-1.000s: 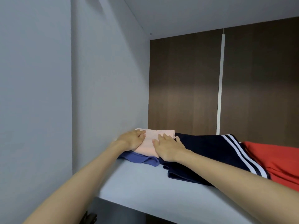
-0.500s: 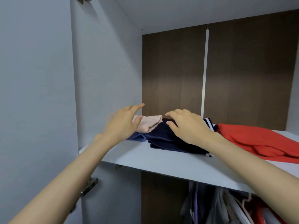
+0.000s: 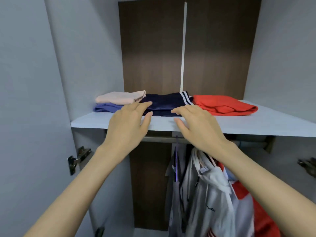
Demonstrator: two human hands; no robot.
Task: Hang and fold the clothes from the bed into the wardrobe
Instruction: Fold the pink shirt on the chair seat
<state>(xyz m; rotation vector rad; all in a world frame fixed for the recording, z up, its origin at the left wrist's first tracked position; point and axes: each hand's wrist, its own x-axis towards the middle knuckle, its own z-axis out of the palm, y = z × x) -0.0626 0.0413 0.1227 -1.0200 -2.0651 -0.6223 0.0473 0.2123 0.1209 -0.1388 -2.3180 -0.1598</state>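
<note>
Folded clothes lie in a row on the white wardrobe shelf (image 3: 256, 124): a pale pink piece (image 3: 119, 98) stacked on a purple-blue one (image 3: 106, 107), a navy garment with white stripes (image 3: 164, 103) in the middle, and a red garment (image 3: 224, 104) at the right. My left hand (image 3: 128, 124) and my right hand (image 3: 196, 127) hover in front of the shelf edge, fingers relaxed and spread, holding nothing. Both are just short of the navy garment.
Below the shelf a metal rail (image 3: 159, 139) carries several hanging clothes (image 3: 205, 194), grey, white and red. The dark brown back panel (image 3: 153, 57) stands behind. Grey side walls with door hinges (image 3: 77, 159) flank the opening at the left and right.
Both hands have let go of the pink piece and pulled back from the folded stack toward the shelf's front edge. My view has drawn back and down, showing the hanging clothes.
</note>
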